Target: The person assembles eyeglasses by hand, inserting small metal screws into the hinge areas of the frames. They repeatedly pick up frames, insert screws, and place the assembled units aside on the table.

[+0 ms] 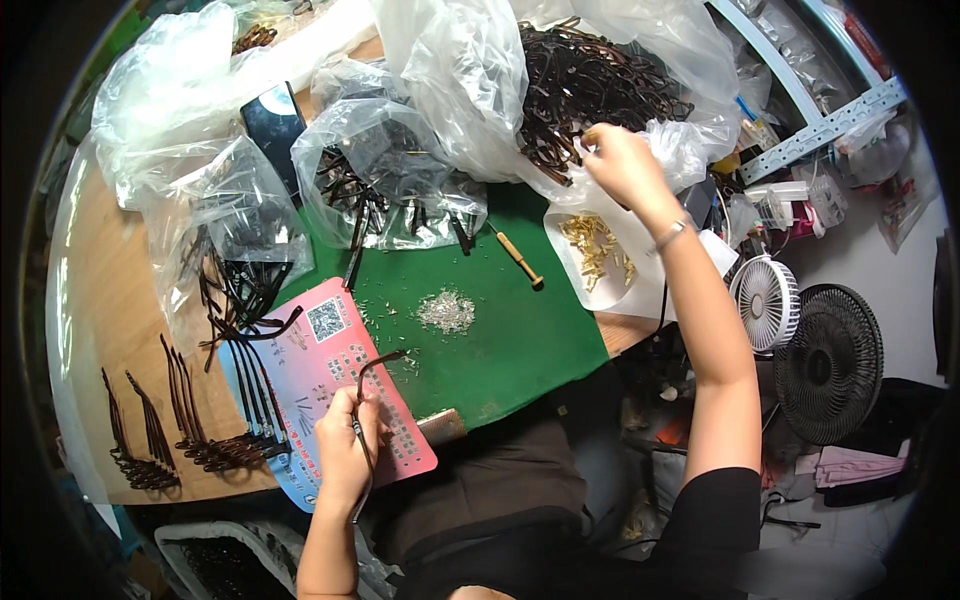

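My left hand (348,445) is closed round a thin dark eyeglass temple (366,395), its curved end sticking up past the fingers. Below that hand lies a pink and blue printed mat (408,450). My right hand (628,172) reaches to the back right, fingers drawn together at the edge of a clear plastic bag (455,60) heaped with dark brown eyeglass parts (590,90). What those fingertips hold, if anything, I cannot make out. Beside the right wrist, small brass-coloured pieces (597,250) lie on a white sheet or tray (570,222).
A green mat (520,350) bears a pile of tiny silvery pieces (445,312) and a small tool with a brass-coloured handle (518,260). Rows of dark temples (235,450) lie left. Clear bags (380,130) and a phone (273,125) stand behind; fans (828,362) are at right.
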### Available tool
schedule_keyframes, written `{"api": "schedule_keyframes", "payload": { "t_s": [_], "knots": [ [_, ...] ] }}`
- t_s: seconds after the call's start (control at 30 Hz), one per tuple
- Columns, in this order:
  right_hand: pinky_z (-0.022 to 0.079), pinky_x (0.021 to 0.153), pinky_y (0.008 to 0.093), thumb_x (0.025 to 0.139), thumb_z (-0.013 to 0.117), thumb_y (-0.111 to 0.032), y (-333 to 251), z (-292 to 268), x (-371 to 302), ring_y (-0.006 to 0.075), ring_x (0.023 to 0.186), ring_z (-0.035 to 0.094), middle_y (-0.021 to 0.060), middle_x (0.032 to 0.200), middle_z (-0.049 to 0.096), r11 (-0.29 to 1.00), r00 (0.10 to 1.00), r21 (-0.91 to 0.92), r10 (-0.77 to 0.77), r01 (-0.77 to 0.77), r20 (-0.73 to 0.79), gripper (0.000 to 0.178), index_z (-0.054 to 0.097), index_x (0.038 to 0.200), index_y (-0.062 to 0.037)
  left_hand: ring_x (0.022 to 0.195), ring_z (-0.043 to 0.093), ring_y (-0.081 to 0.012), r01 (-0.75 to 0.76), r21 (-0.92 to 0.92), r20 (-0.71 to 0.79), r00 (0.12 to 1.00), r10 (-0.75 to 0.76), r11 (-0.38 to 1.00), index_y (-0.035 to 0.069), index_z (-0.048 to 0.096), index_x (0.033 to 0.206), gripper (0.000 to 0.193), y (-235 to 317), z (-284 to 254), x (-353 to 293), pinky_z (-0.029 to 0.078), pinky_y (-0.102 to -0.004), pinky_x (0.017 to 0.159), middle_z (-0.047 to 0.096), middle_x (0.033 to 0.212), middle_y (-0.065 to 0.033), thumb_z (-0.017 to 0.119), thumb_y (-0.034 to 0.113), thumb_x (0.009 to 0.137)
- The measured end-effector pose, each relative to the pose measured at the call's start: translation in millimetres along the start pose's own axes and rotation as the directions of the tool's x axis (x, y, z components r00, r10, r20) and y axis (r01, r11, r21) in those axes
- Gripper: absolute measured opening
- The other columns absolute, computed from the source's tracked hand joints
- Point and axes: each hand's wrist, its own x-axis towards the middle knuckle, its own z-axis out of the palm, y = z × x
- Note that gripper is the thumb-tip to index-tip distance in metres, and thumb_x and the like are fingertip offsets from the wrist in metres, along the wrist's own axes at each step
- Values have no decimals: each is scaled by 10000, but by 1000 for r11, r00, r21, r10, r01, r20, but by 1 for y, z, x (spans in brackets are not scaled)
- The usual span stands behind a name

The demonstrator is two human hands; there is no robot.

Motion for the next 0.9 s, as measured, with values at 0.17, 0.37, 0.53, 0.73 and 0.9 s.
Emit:
{"api": "schedule_keyframes", "payload": {
  "t_s": [0.17, 0.37, 0.53, 0.73, 0.9],
  "knots": [
    [498, 727, 471, 705, 557, -131, 0, 36, -1, 389, 801, 623, 236, 812, 632, 995, 999, -100, 29, -25, 36, 197, 624, 823, 13, 621, 613, -255, -162, 325, -224, 944, 242, 932, -11, 564, 870, 82, -18, -6, -5, 475, -324, 575, 599, 714, -136, 527, 59, 894],
    [493, 655, 418, 727, 573, -146, 4, -6, -20, 364, 725, 623, 219, 755, 626, 989, 980, -138, -26, 54, 198, 190, 631, 816, 12, 770, 609, -317, -232, 404, -187, 926, 328, 885, -4, 594, 911, 77, -13, -8, -3, 484, -370, 656, 611, 843, -148, 592, 23, 839],
    [498, 634, 377, 724, 554, -71, -50, -57, -67, 321, 676, 625, 164, 748, 641, 991, 997, 112, -78, 77, -1, 139, 629, 829, -18, 700, 629, -234, -187, 203, -176, 959, 224, 961, -20, 607, 946, 121, -31, -14, -2, 498, -297, 643, 634, 829, -127, 621, 18, 832],
    [495, 501, 312, 671, 594, -78, -157, -19, -192, 206, 589, 600, 48, 841, 595, 546, 577, 675, -789, 496, 214, 175, 548, 838, -107, 628, 554, -76, -97, 17, -215, 972, 98, 995, -10, 580, 952, 89, -16, -4, -3, 456, -206, 575, 591, 772, -39, 594, 38, 878],
    [455, 422, 303, 670, 589, -104, -165, 45, -224, 151, 516, 561, 36, 733, 510, 411, 500, 693, -862, 592, 84, 136, 491, 765, -93, 573, 541, -69, -48, -120, -189, 982, 25, 992, -11, 572, 955, 84, 11, 0, -9, 443, -205, 538, 583, 746, -42, 586, 0, 873]
  ]
}}
